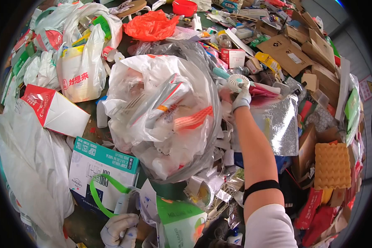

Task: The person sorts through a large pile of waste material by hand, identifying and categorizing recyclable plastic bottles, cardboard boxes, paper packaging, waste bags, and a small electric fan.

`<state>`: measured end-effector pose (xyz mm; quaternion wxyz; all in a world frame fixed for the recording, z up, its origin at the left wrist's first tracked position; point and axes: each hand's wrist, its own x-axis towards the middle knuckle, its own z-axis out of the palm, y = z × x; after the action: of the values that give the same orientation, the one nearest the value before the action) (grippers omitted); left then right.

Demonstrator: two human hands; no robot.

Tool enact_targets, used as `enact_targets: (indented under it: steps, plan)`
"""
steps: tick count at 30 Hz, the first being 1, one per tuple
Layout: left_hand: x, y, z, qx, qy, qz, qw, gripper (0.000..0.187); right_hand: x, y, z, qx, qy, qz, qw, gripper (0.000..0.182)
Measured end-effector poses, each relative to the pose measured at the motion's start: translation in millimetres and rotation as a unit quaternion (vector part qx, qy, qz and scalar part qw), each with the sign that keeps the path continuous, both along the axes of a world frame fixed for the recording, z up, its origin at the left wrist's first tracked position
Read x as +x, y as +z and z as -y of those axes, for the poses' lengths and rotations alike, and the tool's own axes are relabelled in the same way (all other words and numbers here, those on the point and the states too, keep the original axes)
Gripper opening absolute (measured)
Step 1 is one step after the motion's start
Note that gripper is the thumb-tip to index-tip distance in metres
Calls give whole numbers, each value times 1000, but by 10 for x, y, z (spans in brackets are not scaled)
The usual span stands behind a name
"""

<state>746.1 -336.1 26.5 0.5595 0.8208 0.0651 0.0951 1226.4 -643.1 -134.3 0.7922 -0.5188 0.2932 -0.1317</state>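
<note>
My right hand point(242, 98), in a pale glove, reaches forward and closes on a small handheld fan point(238, 82) with a round white head and a teal handle pointing up and left. My left hand point(120, 230), also gloved, is low in view with curled fingers; whatever they hold, if anything, is hidden. Just above it are a green strap point(96, 194) and a teal and white milk carton box point(101, 169). Between my hands lies a big clear plastic bag point(161, 115) stuffed with wrappers. A silver foil bag point(277, 126) rests beside my right forearm.
Mixed waste surrounds both hands. White plastic bags point(80, 74) and a red and white box point(56, 109) lie left. A red bag point(151, 25) and red tub point(184, 7) sit at the back. Flattened cardboard point(285, 53) and an orange-brown egg tray point(332, 166) are right.
</note>
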Motion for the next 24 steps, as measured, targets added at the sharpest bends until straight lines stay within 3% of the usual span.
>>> enact_targets:
  steps: [4,6,7,8,10,13,14,15,16,18,20,21,22,23,24]
  plan:
    - [-55,44,124,-58,-33,4,998,25,-710,687,712,43,148,115,981,22]
    - [-91,62,202,-21,-87,22,996,19,-1242,1125,912,75,200,146,966,27]
    - [-209,-18,337,-193,-36,-54,979,19,-1521,1276,1010,82,232,172,954,32]
    - [-246,19,418,-193,-47,-50,979,19,-1824,1506,1032,126,247,135,951,35]
    - [-269,174,544,-329,-46,-152,931,19,-2446,1834,1042,148,244,70,956,38]
    - [-437,296,755,-293,-58,-71,952,22,-3299,2053,1141,206,272,-40,939,39]
    - [-488,271,741,-161,-89,-17,983,24,-3571,2128,1118,247,219,-81,940,39]
    - [-482,400,762,-115,-122,-10,986,25,-3834,2174,1107,264,206,-91,938,39]
    - [-479,482,826,-183,-145,3,972,26,-4084,2220,1091,281,194,-102,934,39]
    - [-511,925,927,-130,-233,2,964,35,-4519,2352,1001,321,175,-104,925,45]
    - [-591,1292,1036,-177,-292,-35,939,39,-4911,2484,881,254,191,-117,941,50]
    - [-656,1500,1105,-253,-343,-130,895,41,-5067,2602,774,292,180,-123,931,54]
    - [-740,1659,1164,-328,-382,-223,835,45,-5177,2670,750,263,233,-146,925,48]
    - [-801,1755,1218,-331,-376,-222,836,45,-5283,2777,712,273,286,-123,910,49]
    - [-841,1800,1264,-385,-371,-277,799,49,-5368,2873,657,284,340,-101,891,50]
